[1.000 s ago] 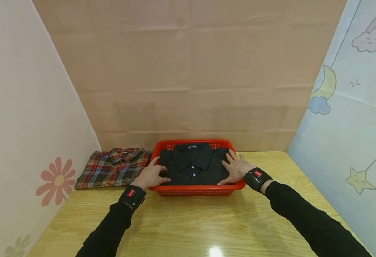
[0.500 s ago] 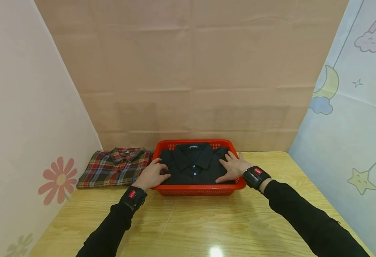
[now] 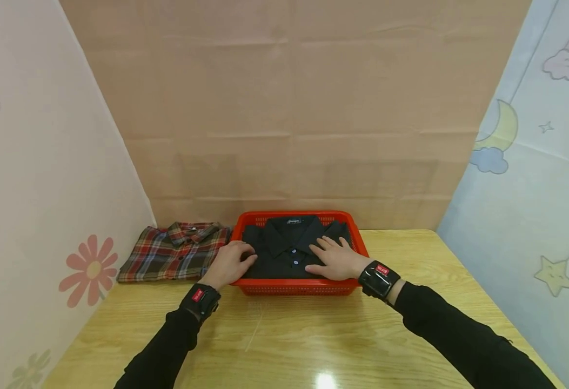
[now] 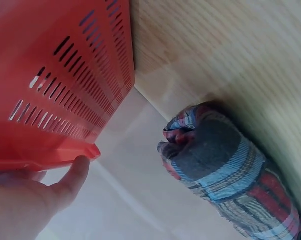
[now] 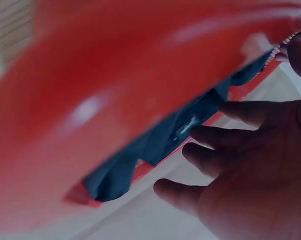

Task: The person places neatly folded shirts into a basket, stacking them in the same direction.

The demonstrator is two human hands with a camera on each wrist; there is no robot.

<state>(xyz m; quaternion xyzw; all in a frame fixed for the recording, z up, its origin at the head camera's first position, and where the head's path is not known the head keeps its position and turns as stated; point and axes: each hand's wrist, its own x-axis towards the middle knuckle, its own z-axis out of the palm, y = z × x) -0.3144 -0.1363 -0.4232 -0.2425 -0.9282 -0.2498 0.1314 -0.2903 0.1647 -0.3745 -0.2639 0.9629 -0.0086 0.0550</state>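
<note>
A folded black shirt (image 3: pixel 291 243) lies collar-up in a red plastic basket (image 3: pixel 296 288) at the back of the wooden table. My left hand (image 3: pixel 231 262) rests over the basket's left rim, fingers bent onto the shirt's left edge. My right hand (image 3: pixel 333 258) lies flat on the shirt's right half, fingers straight and spread. In the left wrist view the basket's slotted wall (image 4: pixel 55 90) fills the upper left, my thumb (image 4: pixel 73 177) just under its rim. The right wrist view shows my fingers (image 5: pixel 220 137) beside blurred red rim and dark cloth (image 5: pixel 155 145).
A folded red plaid shirt (image 3: pixel 177 253) lies on the table (image 3: pixel 284 340) just left of the basket; its folded edge (image 4: pixel 225 170) shows in the left wrist view. Paper walls close the back and both sides. Bare wood stretches in front of the basket.
My right hand has slid left from the basket's right edge onto the middle of the black shirt. My left hand has crept slightly inward onto the shirt.
</note>
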